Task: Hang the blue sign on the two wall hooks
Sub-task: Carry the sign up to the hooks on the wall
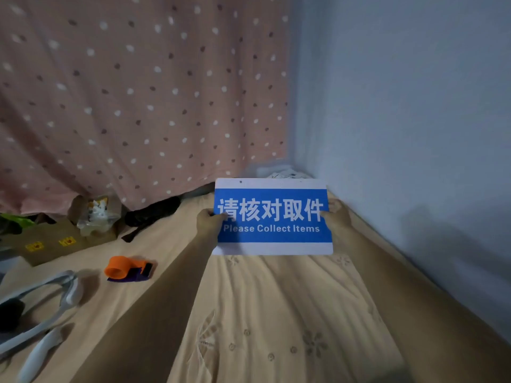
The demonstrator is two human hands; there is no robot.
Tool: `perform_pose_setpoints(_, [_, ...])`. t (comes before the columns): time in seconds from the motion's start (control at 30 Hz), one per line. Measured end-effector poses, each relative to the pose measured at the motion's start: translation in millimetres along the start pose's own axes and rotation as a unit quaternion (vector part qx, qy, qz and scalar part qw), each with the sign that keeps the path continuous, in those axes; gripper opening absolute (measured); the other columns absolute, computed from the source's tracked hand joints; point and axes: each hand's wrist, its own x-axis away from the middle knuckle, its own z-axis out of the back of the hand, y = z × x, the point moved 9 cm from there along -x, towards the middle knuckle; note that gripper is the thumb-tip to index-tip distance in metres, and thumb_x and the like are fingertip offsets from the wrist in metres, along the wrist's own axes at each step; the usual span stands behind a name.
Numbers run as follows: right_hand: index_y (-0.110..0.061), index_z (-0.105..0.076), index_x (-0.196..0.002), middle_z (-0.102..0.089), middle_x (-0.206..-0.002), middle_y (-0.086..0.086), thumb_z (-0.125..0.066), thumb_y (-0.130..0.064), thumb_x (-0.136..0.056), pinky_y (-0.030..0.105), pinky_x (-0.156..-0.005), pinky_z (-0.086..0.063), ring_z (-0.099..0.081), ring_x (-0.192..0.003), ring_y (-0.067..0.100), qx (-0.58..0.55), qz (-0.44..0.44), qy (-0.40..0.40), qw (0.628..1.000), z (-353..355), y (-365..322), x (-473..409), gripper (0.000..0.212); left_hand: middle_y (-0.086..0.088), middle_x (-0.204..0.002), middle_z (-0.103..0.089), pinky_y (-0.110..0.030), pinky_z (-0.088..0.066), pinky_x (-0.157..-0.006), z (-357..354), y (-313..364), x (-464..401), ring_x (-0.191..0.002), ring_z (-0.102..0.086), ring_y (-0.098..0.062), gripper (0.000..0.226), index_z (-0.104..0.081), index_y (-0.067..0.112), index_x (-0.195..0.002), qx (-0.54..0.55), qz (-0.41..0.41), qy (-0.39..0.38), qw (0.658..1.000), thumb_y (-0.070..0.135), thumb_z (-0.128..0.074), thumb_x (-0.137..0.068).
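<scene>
A pink curtain [132, 92] dotted with white and dark spots hangs across the back left, meeting a plain pale blue wall [414, 106] on the right. Below them spreads a beige bedsheet [276, 313] embroidered with small flowers. The blue sign [273, 216], a rectangular board with white bands along its top and bottom edges, is held upright above the sheet near the corner, facing the camera, beside the wall but not touching it. It reads "Please Collect Items" under white Chinese characters, and a small hole shows in its top band. The left hand [208, 219] pinches the sign's left edge, thumb on the front. The right hand [336, 214] grips the right edge, fingers curled behind. At left lie a cardboard box [55, 241], grey-white headgear [41, 299], and an orange tape dispenser [127, 268].
</scene>
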Motion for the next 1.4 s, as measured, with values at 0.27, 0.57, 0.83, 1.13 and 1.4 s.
perform_pose_setpoints(0.27, [-0.014, -0.055, -0.120, -0.066, -0.110, 0.012, -0.068, -0.007, -0.083, 0.051, -0.085, -0.057, -0.069, -0.095, 0.033, -0.067, 0.028, 0.095, 0.993, 118, -54, 11, 0.040, -0.013, -0.106, -0.058, -0.044, -0.048, -0.089, -82, 90, 44, -0.096, -0.055, -0.030, 0.025, -0.053, 0.003, -0.108, 0.057, -0.034, -0.101, 0.993, 0.009, -0.064, -0.087])
perform_pose_setpoints(0.57, [-0.016, -0.054, -0.121, -0.065, -0.114, 0.011, -0.067, -0.008, -0.085, 0.050, -0.083, -0.058, -0.068, -0.093, 0.031, -0.088, 0.080, 0.169, 0.978, 262, -100, 54, 0.038, -0.003, -0.077, -0.056, -0.034, -0.048, -0.069, -173, 160, 133, -0.085, -0.056, -0.027, 0.025, -0.046, 0.016, -0.073, 0.092, -0.071, -0.171, 0.978, 0.004, -0.063, -0.086])
perform_pose_setpoints(0.83, [-0.016, -0.055, -0.113, -0.066, -0.113, 0.011, -0.066, -0.003, -0.083, 0.036, -0.071, -0.057, -0.068, -0.088, 0.027, -0.100, 0.145, 0.219, 0.960, 384, -145, 110, 0.034, -0.010, -0.090, -0.059, -0.027, -0.046, -0.059, -237, 219, 220, -0.069, -0.057, -0.020, 0.019, -0.050, 0.016, -0.076, 0.104, -0.122, -0.213, 0.964, 0.007, -0.063, -0.086])
perform_pose_setpoints(1.13, [-0.014, -0.054, -0.114, -0.063, -0.108, 0.005, -0.063, -0.002, -0.085, 0.035, -0.071, -0.057, -0.067, -0.087, 0.023, -0.094, 0.200, 0.264, 0.939, 495, -173, 181, 0.033, -0.012, -0.104, -0.060, -0.041, -0.051, -0.083, -292, 262, 318, -0.092, -0.060, -0.030, 0.020, -0.053, 0.008, -0.101, 0.136, -0.150, -0.257, 0.945, 0.006, -0.064, -0.085])
perform_pose_setpoints(1.4, [-0.016, -0.054, -0.122, -0.067, -0.115, 0.007, -0.065, -0.003, -0.084, 0.042, -0.077, -0.060, -0.070, -0.091, 0.025, -0.101, 0.227, 0.307, 0.919, 586, -187, 243, 0.042, -0.012, -0.106, -0.064, -0.047, -0.053, -0.092, -338, 294, 397, -0.094, -0.062, -0.031, 0.015, -0.053, 0.016, -0.082, 0.148, -0.179, -0.300, 0.925, 0.009, -0.067, -0.082])
